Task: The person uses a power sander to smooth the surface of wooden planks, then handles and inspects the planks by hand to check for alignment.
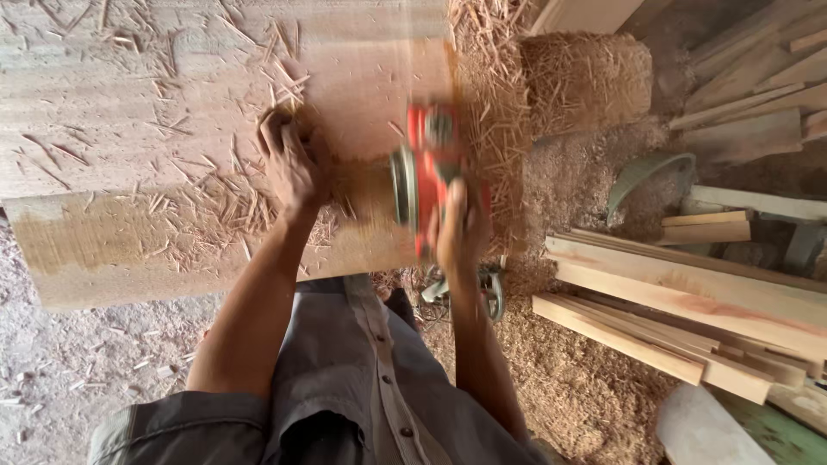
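Red power planer (431, 176) blurred, its base hidden, long axis running twelve to six o'clock, on the wide plank (172, 112), right hand (457, 232) closed around its handle, left hand (293, 168) pressed open on shavings (215, 207).

The right hand (458, 231) grips a red planer (428, 172) on a wide board (172, 112). The left hand (291, 164) presses flat on the board among shavings (491, 112).
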